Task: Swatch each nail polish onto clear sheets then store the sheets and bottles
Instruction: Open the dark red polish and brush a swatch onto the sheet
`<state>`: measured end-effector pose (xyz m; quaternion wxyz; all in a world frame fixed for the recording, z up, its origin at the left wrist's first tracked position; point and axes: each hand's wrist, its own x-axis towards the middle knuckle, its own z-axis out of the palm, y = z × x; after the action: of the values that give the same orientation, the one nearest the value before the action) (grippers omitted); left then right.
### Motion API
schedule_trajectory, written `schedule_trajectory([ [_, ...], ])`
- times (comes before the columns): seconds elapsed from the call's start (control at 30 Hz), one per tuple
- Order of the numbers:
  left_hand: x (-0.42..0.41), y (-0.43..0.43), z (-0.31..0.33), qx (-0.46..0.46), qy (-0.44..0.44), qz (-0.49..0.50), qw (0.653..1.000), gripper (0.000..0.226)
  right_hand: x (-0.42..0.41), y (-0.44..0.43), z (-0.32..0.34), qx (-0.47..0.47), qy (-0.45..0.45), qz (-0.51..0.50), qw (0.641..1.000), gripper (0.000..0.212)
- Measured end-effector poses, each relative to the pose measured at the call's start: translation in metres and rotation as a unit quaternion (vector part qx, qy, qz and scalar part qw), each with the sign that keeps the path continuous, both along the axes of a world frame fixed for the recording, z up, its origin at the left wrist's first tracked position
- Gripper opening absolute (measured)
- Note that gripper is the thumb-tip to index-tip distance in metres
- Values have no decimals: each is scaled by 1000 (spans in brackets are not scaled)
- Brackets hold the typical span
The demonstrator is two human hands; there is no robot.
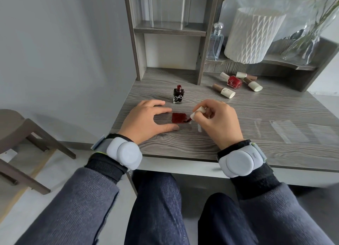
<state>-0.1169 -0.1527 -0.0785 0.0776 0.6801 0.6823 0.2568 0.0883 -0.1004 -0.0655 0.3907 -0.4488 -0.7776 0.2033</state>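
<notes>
open dark-red polish bottle stands upright on the worktop, uncapped, dark polish inside filling most of it. just in front of it, a dark red swatch sits on a clear sheet. right hand has its grip closed on the white brush cap, brush tip at the swatch's right edge. left hand lies spread flat, grip open, holding nothing, thumb and forefinger bracketing the swatch. four capped bottles lie tipped at rear right. more clear sheets lie well apart, right.
</notes>
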Motion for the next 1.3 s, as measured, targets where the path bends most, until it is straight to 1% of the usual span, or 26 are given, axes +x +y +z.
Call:
schedule_trajectory([
  [0.1, 0, 0, 0, 3, 1, 0, 1000, 72, -1, -1, 1, -3, 12, 12, 1000, 5],
  [0.17, 0, 0, 0, 3, 4, 1, 1000, 71, -2, -1, 1, 1, 0, 19, 1000, 5],
  [0.23, 0, 0, 0, 3, 3, 0, 1000, 72, -1, -1, 1, 6, -7, 6, 1000, 5],
  [0.3, 0, 0, 0, 4, 1, 1, 1000, 72, 0, 0, 1, 9, 5, -7, 1000, 5],
  [0.37, 0, 0, 0, 3, 1, 1, 1000, 72, 0, -1, 2, 11, 13, 7, 1000, 5],
  [0.47, 0, -1, 0, 0, 3, 1, 1000, 70, -1, -3, 2, 14, -8, 36, 999, 5],
  [0.53, 0, -1, 0, 1, 4, 1, 1000, 69, -1, -1, 0, 17, -12, 17, 1000, 6],
  [0.67, 0, -1, 1, 2, 2, 1, 1000, 72, 0, 0, 0, 24, 20, -20, 999, 7],
  [0.73, 0, -1, 1, 1, 1, 0, 1000, 75, -1, -1, 1, 23, 21, -16, 999, 7],
  [0.87, 0, -1, 1, 0, -1, 1, 1000, 76, -1, -1, 1, 8, -7, -6, 1000, 6],
  [1.03, 0, -1, 1, -2, 2, 0, 1000, 76, -1, -2, 2, 8, 11, -18, 1000, 7],
  [1.2, 1, -1, 1, -3, -2, -1, 1000, 75, -1, -1, 2, -2, -3, -13, 1000, 6],
  [1.3, 0, -1, 1, -4, 1, -1, 1000, 76, -1, -2, 2, 2, 11, -22, 1000, 8],
])
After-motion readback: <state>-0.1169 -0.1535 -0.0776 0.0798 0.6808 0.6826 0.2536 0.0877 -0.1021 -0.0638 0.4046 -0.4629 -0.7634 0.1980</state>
